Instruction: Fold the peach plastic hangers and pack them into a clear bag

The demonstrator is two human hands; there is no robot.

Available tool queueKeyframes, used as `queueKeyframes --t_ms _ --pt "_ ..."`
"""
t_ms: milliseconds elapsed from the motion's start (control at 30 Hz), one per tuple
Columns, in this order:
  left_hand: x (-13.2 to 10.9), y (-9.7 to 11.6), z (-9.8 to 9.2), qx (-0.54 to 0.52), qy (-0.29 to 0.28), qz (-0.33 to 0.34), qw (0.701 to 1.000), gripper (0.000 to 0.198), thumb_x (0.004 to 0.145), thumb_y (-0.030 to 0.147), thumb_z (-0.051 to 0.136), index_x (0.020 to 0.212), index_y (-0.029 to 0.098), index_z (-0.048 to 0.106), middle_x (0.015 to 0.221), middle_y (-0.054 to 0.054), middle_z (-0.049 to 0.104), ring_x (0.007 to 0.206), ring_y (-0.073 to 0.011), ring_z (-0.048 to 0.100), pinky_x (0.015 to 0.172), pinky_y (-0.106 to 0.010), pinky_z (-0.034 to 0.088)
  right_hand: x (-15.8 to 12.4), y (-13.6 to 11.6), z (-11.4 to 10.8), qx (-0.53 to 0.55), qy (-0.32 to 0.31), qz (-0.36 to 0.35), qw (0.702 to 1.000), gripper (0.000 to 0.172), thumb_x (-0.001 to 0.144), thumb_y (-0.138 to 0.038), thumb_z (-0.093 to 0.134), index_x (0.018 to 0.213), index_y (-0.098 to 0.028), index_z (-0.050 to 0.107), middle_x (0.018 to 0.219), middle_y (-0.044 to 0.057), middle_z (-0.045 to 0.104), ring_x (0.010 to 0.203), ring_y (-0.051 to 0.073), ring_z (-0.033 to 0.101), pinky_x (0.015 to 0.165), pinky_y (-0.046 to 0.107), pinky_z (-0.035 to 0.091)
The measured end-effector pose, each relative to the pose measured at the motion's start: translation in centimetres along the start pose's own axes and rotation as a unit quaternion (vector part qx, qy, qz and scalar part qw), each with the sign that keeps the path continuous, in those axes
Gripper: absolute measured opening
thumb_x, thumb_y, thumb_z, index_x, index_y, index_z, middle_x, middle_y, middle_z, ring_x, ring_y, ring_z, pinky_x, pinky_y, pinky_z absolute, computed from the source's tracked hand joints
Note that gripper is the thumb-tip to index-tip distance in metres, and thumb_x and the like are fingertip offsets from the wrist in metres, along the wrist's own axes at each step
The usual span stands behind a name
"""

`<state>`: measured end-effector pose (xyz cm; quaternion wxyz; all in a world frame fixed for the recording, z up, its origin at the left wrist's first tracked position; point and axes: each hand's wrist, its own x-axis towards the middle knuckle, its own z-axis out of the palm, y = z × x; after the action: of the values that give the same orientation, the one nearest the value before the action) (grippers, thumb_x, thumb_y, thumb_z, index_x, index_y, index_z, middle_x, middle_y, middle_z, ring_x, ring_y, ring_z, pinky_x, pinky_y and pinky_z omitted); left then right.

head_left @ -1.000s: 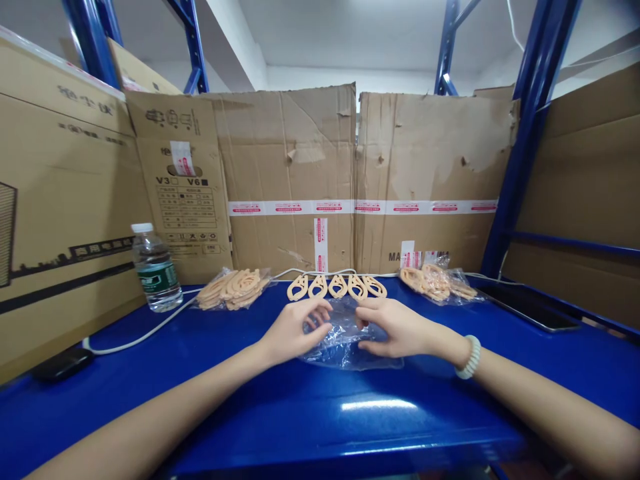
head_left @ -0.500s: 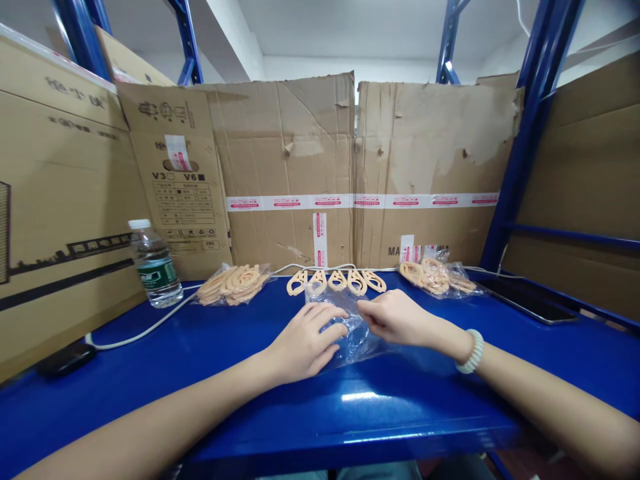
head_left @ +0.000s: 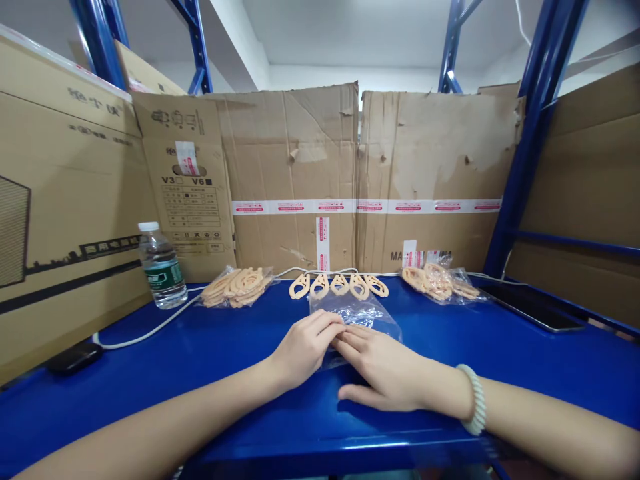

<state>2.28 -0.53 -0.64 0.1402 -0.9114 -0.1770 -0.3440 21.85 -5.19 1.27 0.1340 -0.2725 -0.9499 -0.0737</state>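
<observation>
A clear plastic bag [head_left: 364, 313] lies flat on the blue shelf [head_left: 210, 347]. My left hand [head_left: 305, 347] rests on the bag's near left edge with fingers stretched and together. My right hand [head_left: 383, 370] lies flat, palm down, on the bag's near edge, fingertips touching the left hand's. Just beyond the bag, a row of several tan loop-shaped plastic pieces [head_left: 339, 285] lies side by side. A white bead bracelet [head_left: 476, 399] sits on my right wrist.
Two bags of the same tan pieces lie at the back, one left [head_left: 237, 287] and one right [head_left: 440, 281]. A water bottle [head_left: 161, 267], a white cable [head_left: 150, 330] and a black phone [head_left: 75, 357] are at left. A dark tablet [head_left: 533, 307] lies at right. Cardboard boxes [head_left: 295, 173] wall the shelf.
Both hands have slid toward me along the bag, which now lies flatter. My right hand moved from the bag's far part to its near edge and went flat.
</observation>
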Motion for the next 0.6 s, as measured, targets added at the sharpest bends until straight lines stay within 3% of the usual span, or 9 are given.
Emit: queueKeyframes --t_ms 67,167,333,467,533,600 --pt "0.1 0.1 -0.1 -0.006 0.0 0.001 1.0 0.024 0.09 0.008 0.04 0.105 0.013 0.059 0.105 -0.01 0.065 0.096 -0.0204 0.06 0.085 -0.033 0.052 0.0 0.4 0.3 0.03 -0.024 0.017 0.999 0.072 0.089 -0.061 0.045 0.136 -0.008 0.041 0.136 0.024 0.045 0.128 0.036 0.039 0.105 0.053 0.03" --pt "0.1 0.3 -0.1 0.008 -0.003 0.007 1.0 0.026 0.089 0.008 0.041 0.108 0.013 0.059 0.108 -0.011 0.064 0.099 -0.0218 0.059 0.085 -0.035 0.052 -0.2 1.0 -0.1 0.064 -0.056 0.023 0.996 0.08 0.085 -0.069 0.044 0.142 -0.013 0.035 0.142 0.023 0.037 0.128 0.039 0.037 0.103 0.058 0.03" --pt "0.1 0.3 0.0 0.026 0.001 -0.016 1.0 0.035 0.086 0.007 0.043 0.119 0.013 0.053 0.116 -0.013 0.061 0.104 -0.024 0.057 0.087 -0.04 0.05 0.0 1.2 -0.9 0.073 -0.035 0.032 0.996 0.058 0.089 -0.06 0.046 0.127 -0.016 0.055 0.13 0.018 0.052 0.123 0.034 0.043 0.104 0.054 0.031" --pt "0.0 0.3 0.1 0.02 -0.024 -0.019 0.999 0.042 0.082 0.005 0.043 0.121 0.014 0.051 0.12 -0.012 0.059 0.108 -0.0247 0.054 0.09 -0.041 0.048 0.0 1.2 -0.5 0.084 -0.019 0.029 0.996 0.067 0.088 -0.061 0.046 0.132 -0.011 0.05 0.136 0.021 0.046 0.127 0.034 0.04 0.105 0.051 0.029" --pt "0.0 0.3 0.1 0.013 -0.031 -0.029 0.999 0.042 0.081 0.004 0.043 0.121 0.014 0.05 0.12 -0.012 0.059 0.107 -0.0245 0.054 0.09 -0.041 0.049 -0.1 1.2 -1.0 0.126 -0.023 0.0 0.992 0.06 0.09 -0.058 0.046 0.125 -0.01 0.056 0.125 0.019 0.056 0.115 0.029 0.051 0.098 0.042 0.039" --pt "0.1 0.3 0.1 0.006 -0.035 -0.038 0.999 0.042 0.08 0.002 0.043 0.12 0.015 0.051 0.118 -0.011 0.059 0.106 -0.0239 0.055 0.088 -0.04 0.049 -0.2 1.9 -2.2 0.181 0.025 -0.009 0.983 0.046 0.094 -0.052 0.044 0.106 -0.012 0.065 0.1 0.012 0.067 0.091 0.021 0.062 0.082 0.032 0.047"
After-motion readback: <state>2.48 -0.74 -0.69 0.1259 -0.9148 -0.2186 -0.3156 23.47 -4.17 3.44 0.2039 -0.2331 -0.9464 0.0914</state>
